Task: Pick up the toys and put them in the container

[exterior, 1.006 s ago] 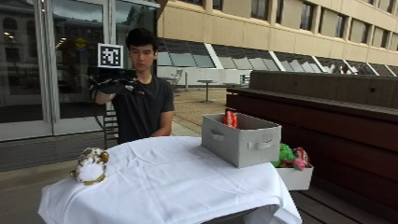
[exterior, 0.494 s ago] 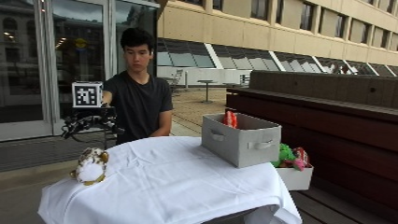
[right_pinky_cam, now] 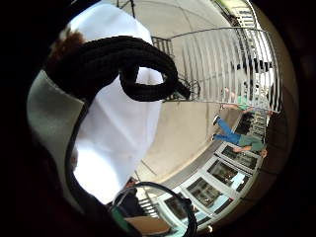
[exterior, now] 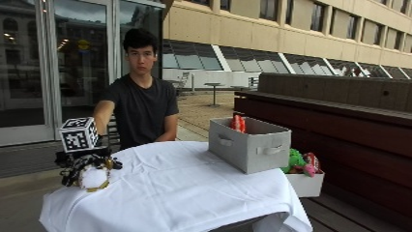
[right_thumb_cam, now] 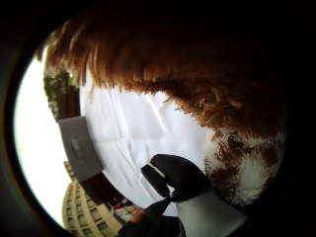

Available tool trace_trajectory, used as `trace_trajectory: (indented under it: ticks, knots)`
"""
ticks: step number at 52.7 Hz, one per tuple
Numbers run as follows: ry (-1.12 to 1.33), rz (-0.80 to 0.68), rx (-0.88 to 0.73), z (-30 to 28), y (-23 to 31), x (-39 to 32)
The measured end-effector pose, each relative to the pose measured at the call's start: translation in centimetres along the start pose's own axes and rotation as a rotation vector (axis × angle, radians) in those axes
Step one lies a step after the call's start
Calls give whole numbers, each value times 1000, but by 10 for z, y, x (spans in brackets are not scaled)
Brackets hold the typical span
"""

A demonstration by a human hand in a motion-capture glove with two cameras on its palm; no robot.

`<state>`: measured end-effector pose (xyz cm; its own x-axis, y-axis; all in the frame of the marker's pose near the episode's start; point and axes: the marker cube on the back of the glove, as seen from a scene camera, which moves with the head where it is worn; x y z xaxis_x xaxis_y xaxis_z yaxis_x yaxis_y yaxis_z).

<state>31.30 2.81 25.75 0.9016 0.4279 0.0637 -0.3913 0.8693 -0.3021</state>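
We see the person's right arm stretched down and out to their side, the gloved right hand [exterior: 80, 157] lowered at the table's edge. In the thumb-side palm view a black-gloved fingertip [right_thumb_cam: 177, 175] curls inward. We cannot see the bare hand.

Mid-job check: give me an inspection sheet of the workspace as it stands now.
Surface: table under a white cloth.
Job's things: furry brown-and-white toy at the table's edge; grey fabric box with a red item showing inside.
Clutter: white bin of colourful toys beside the table.
Grippers: gloved right hand is down on the furry toy; finger closure cannot be told.
Cables: nothing to report.
Surroundings: outdoor terrace, glass doors, wooden bench wall.
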Motion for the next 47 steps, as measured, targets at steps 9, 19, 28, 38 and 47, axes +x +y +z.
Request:
trace_trajectory:
  ticks: [9, 19, 28, 38, 47]
  knots:
    - [-21, 6, -2, 7, 3, -9]
    - [203, 49, 133, -3, 1, -25]
    - [373, 12, 349, -5, 6, -36]
    - [85, 86, 135, -17, 6, -25]
    - [55, 95, 86, -51, 22, -32]
